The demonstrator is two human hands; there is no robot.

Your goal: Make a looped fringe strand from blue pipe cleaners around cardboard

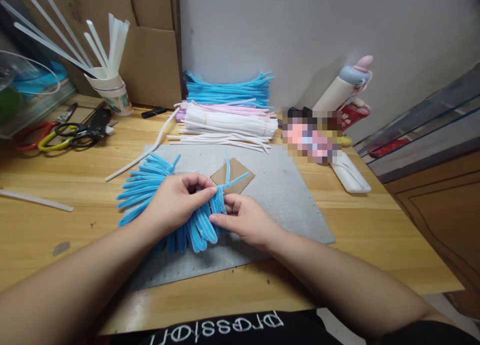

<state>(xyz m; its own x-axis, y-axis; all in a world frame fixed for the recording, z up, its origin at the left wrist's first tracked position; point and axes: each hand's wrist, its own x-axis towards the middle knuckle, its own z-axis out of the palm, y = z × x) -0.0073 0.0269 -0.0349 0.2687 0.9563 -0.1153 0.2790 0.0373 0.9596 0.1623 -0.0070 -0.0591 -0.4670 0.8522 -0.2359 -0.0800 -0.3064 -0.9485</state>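
Because it would probably splay unheld, you pinch the looped blue pipe-cleaner fringe at one end with your left hand and right hand, over the gray cutting mat.

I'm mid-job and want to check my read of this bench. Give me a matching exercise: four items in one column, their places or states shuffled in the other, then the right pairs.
Things:
1. blue looped piece
2. cardboard piece
3. paper cup
4. white stem bundle

Places or states:
A. lying on the grey mat, just beyond the hands
B. lying in front of a pile of blue stems
C. held in the left hand and right hand
D. standing with white sticks poking out of it

Right pairs: 1-C, 2-A, 3-D, 4-B
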